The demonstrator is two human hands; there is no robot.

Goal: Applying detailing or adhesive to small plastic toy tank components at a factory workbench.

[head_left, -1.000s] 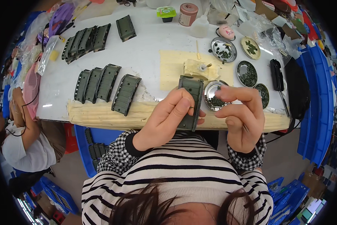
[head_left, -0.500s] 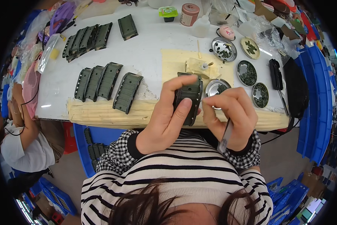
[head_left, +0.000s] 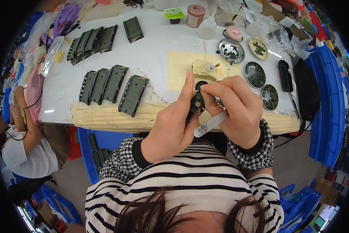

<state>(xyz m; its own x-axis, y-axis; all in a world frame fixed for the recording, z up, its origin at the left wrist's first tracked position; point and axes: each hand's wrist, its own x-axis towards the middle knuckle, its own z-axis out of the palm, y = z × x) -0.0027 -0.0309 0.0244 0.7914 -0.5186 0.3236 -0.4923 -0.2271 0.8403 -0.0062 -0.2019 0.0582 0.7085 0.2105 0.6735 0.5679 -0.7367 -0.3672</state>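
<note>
My left hand [head_left: 167, 130] is closed round a dark green curved plastic piece [head_left: 196, 105], turned on edge so that its narrow side shows. The index finger points up past it. Thumb and fingertips of my right hand [head_left: 238, 110] pinch close against the piece's side; anything tiny between them is hidden. That hand also holds a flat silver metal tool [head_left: 210, 124], its broad rounded end sticking out below the palm. Left of my hands lies a ribbed green curved piece [head_left: 133, 95], beside a row of similar pieces [head_left: 104, 84].
Small dishes of green bits [head_left: 255, 75] stand at the right. A wrapped block with a short stick [head_left: 205, 69] is just beyond my hands. More curved pieces [head_left: 92, 42] lie far left. A padded edge [head_left: 104, 118] runs along the front; a blue bin [head_left: 87, 155] sits below.
The curved piece has been turned from face up onto its edge. My right hand has moved left against it, and the metal tool has swung to point lower left.
</note>
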